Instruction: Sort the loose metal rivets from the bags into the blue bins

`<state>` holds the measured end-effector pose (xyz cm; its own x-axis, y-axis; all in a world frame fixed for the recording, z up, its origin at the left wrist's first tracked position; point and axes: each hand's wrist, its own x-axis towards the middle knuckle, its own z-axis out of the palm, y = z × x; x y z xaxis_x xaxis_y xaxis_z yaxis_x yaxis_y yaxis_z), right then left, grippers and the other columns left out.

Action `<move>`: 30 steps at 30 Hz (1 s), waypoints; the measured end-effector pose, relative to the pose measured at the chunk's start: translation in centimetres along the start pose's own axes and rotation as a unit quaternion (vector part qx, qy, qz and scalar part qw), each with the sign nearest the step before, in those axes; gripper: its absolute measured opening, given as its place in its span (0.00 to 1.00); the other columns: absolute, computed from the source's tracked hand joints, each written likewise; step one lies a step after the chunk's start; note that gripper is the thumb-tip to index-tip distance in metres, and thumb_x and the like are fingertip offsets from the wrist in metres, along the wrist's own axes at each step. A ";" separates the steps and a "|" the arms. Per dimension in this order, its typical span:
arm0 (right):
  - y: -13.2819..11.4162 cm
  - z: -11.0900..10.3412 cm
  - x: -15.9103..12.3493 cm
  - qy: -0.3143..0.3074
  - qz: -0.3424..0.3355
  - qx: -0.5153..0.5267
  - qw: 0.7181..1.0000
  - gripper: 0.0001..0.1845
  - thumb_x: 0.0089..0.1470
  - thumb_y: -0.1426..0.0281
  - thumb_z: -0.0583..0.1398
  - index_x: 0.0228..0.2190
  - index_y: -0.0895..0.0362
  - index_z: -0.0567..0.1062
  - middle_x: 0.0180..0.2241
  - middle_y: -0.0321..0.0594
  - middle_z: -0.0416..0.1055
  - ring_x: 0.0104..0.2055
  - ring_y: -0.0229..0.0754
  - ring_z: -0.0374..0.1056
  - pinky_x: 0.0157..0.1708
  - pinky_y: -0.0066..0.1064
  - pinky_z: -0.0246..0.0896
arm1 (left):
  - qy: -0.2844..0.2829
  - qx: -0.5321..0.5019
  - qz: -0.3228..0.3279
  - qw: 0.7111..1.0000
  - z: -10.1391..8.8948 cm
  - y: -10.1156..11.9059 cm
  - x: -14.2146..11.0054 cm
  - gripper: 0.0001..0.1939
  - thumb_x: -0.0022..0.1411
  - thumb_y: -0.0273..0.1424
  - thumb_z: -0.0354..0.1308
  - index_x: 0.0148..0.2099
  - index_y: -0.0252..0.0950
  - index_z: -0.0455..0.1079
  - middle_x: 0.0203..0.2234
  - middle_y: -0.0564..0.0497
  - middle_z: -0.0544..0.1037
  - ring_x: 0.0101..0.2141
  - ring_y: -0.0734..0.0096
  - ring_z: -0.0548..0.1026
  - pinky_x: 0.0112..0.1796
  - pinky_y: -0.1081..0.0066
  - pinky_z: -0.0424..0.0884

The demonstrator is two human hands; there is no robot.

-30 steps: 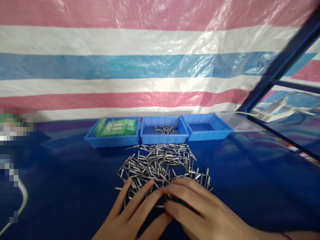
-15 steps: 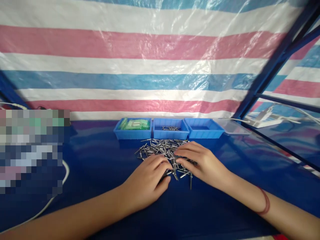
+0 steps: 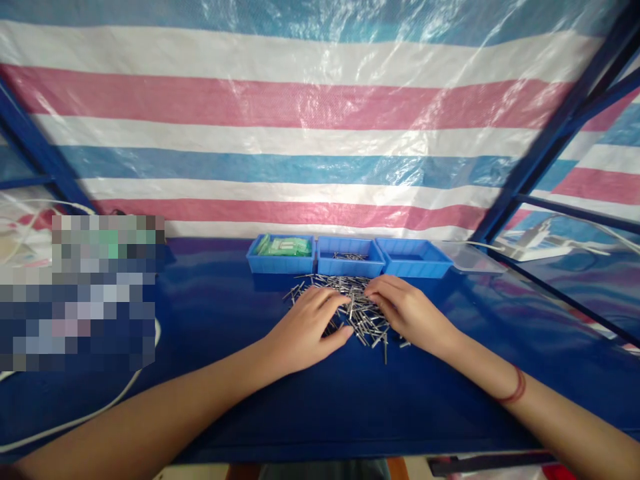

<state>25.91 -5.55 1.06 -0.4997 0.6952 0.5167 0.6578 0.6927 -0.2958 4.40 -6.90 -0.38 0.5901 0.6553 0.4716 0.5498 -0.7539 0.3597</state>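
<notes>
A loose pile of thin silvery metal pieces (image 3: 367, 323), which look like blind rivets, lies on the blue tabletop. My left hand (image 3: 307, 330) rests over its left side, open, thumb and fingers apart, with pieces visible between them. On the right side of the pile, my right hand (image 3: 407, 313) has its thumb and fingertips drawn together in a pinch. What sits between those fingertips is too small to make out. Behind the pile, the middle blue bin (image 3: 351, 267) contains several similar metal pieces.
Beside the middle bin stand a left blue bin (image 3: 281, 265) with a green packet (image 3: 284, 247) and a right blue bin (image 3: 417, 268). A clear plastic lid (image 3: 475, 259) lies farther right. A white cable (image 3: 117, 399) crosses the table (image 3: 320, 407) at left. Blue frame posts (image 3: 533, 167) rise at the sides.
The view has shifted, showing the table's front edge. My right fingers have drawn together into a pinch. My left thumb and fingers have spread wider over the pile.
</notes>
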 end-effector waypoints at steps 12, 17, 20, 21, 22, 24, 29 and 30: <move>-4.3 3.2 2.6 0.070 0.098 0.341 0.932 0.10 0.53 0.63 0.58 0.32 0.58 0.69 0.27 0.37 0.69 0.30 0.36 0.66 0.32 0.30 0.64 | 0.159 -0.205 -0.132 0.957 -1.6 -0.5 0.7 0.10 0.61 0.36 0.54 0.39 0.36 0.71 0.34 0.49 0.77 0.35 0.69 0.75 0.38 0.70 0.70; -4.9 2.5 1.9 0.079 0.080 0.306 0.946 0.09 0.54 0.64 0.57 0.35 0.58 0.70 0.30 0.39 0.69 0.33 0.37 0.66 0.35 0.32 0.64 | 0.181 -0.187 -0.094 0.961 -2.2 0.6 0.6 0.08 0.61 0.34 0.53 0.38 0.36 0.70 0.34 0.50 0.76 0.35 0.71 0.74 0.38 0.71 0.70; -4.8 2.3 1.7 0.064 0.057 0.272 0.958 0.10 0.55 0.64 0.56 0.35 0.58 0.72 0.32 0.40 0.70 0.35 0.38 0.67 0.37 0.33 0.64 | 0.191 -0.170 -0.073 0.964 -2.6 1.1 0.5 0.08 0.62 0.33 0.52 0.38 0.36 0.70 0.35 0.49 0.76 0.36 0.71 0.73 0.38 0.71 0.69; -4.7 2.3 1.8 0.059 0.044 0.268 0.961 0.10 0.56 0.64 0.56 0.34 0.58 0.72 0.33 0.41 0.70 0.36 0.39 0.67 0.37 0.34 0.64 | 0.192 -0.165 -0.064 0.965 -2.7 1.3 0.4 0.08 0.62 0.33 0.52 0.38 0.36 0.70 0.35 0.49 0.76 0.36 0.71 0.73 0.38 0.72 0.69; -4.7 2.3 1.8 0.056 0.032 0.266 0.962 0.10 0.56 0.64 0.56 0.33 0.58 0.73 0.33 0.41 0.70 0.36 0.39 0.67 0.38 0.34 0.64 | 0.192 -0.161 -0.055 0.967 -2.8 1.3 0.4 0.08 0.62 0.32 0.52 0.38 0.36 0.70 0.34 0.50 0.76 0.36 0.72 0.73 0.38 0.72 0.69; -4.6 2.4 1.8 0.069 0.021 0.264 0.962 0.10 0.56 0.65 0.56 0.32 0.58 0.73 0.33 0.42 0.70 0.37 0.40 0.67 0.39 0.34 0.63 | 0.192 -0.155 -0.042 0.968 -2.8 1.3 0.3 0.07 0.63 0.32 0.51 0.39 0.35 0.69 0.34 0.50 0.75 0.36 0.72 0.73 0.38 0.72 0.68; -4.3 2.0 1.8 0.174 0.016 0.250 0.952 0.06 0.54 0.67 0.58 0.31 0.57 0.72 0.31 0.39 0.68 0.33 0.38 0.65 0.34 0.32 0.62 | 0.218 -0.147 -0.059 0.963 -2.2 0.3 0.5 0.07 0.63 0.32 0.51 0.40 0.35 0.67 0.34 0.50 0.75 0.35 0.72 0.73 0.39 0.72 0.68; -4.3 1.9 1.7 0.191 0.008 0.242 0.951 0.06 0.54 0.67 0.59 0.32 0.57 0.73 0.31 0.39 0.68 0.32 0.38 0.65 0.34 0.32 0.62 | 0.215 -0.151 -0.065 0.963 -2.1 0.1 0.5 0.07 0.63 0.33 0.51 0.40 0.35 0.67 0.34 0.50 0.75 0.35 0.72 0.73 0.38 0.72 0.68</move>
<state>21.14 -6.99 1.75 -0.1899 0.6506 0.7353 0.2803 0.7537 -0.5945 3.52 -6.73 1.58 0.1924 0.7135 0.6737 0.3668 -0.6891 0.6250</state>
